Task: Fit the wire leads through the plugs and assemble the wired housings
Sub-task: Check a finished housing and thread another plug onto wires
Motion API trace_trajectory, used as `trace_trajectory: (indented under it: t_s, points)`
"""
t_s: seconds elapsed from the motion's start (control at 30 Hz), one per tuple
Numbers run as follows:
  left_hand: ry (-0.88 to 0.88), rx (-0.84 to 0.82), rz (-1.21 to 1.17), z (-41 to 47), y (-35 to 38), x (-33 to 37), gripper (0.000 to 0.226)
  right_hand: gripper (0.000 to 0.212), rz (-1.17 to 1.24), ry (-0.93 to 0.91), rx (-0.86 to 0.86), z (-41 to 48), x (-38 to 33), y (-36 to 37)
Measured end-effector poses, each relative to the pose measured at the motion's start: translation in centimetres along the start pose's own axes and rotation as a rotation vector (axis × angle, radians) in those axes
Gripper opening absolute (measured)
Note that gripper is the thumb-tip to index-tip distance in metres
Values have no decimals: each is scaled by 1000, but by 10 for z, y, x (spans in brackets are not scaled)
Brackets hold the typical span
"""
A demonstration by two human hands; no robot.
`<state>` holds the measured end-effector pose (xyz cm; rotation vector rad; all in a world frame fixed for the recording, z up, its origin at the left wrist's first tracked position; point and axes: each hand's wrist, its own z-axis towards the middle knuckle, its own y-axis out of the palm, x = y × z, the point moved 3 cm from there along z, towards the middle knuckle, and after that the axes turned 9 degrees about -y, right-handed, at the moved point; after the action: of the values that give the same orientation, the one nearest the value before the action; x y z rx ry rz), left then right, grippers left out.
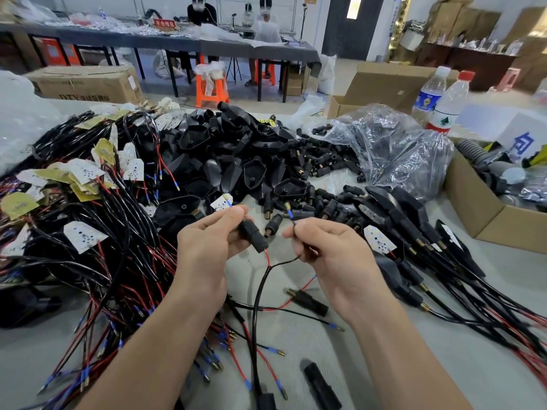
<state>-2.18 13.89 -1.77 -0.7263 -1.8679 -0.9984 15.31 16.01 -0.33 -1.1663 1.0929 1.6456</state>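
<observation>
Holding a black cylindrical plastic plug [253, 236] round its barrel, the left grip [207, 244] is clamped on it. A red wire lead [267, 257] runs into the plug's lower end, and a blue-sleeved tip shows just above the fingertips. Just right of the plug and apart from it, the right grip [322, 247] pinches a thin black wire lead [293, 224] close under its blue-sleeved brass tip. Both leads fork from one black sheathed cable [257, 297] hanging below the grips. The lead looks light and limp and would likely buckle if held far back, so a pinch right behind the sleeve suits it. The plug seems rigid, light and smooth, best held by the barrel with both ends left free. A heap of black plastic housings [233, 149] lies beyond the grips, and a tangle of red and black wires with white boards [85, 202] lies left of the left grip. Finished wired housings [414, 232] lie right of the right one. The red lead occupying the bore probably leaves little room for the black one.
</observation>
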Motion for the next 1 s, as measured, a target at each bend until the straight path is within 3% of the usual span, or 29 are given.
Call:
trace_trajectory:
  t_s: [0.13, 0.2, 0.27, 0.63, 0.87, 1.0]
  points:
    - [0, 44, -82, 2, -4, 2, 20, 20, -367, -112, -75, -2, -1, 3]
    - [-12, 52, -119, 4, -7, 3, 19, 12, -474, -127, -88, -2, 0, 4]
    - [-12, 62, -129, 6, -9, 2, 22, 18, -530, -116, -94, -3, 1, 6]
    - [10, 92, -113, 4, -5, -1, 22, 22, -660, -217, 132, -6, 7, 13]
    - [61, 135, -128, 1, -7, 1, 31, 19, -551, -246, 124, -7, 2, 16]
    - [66, 121, -113, 0, -4, 0, 33, 16, -613, -242, 117, -8, 4, 18]
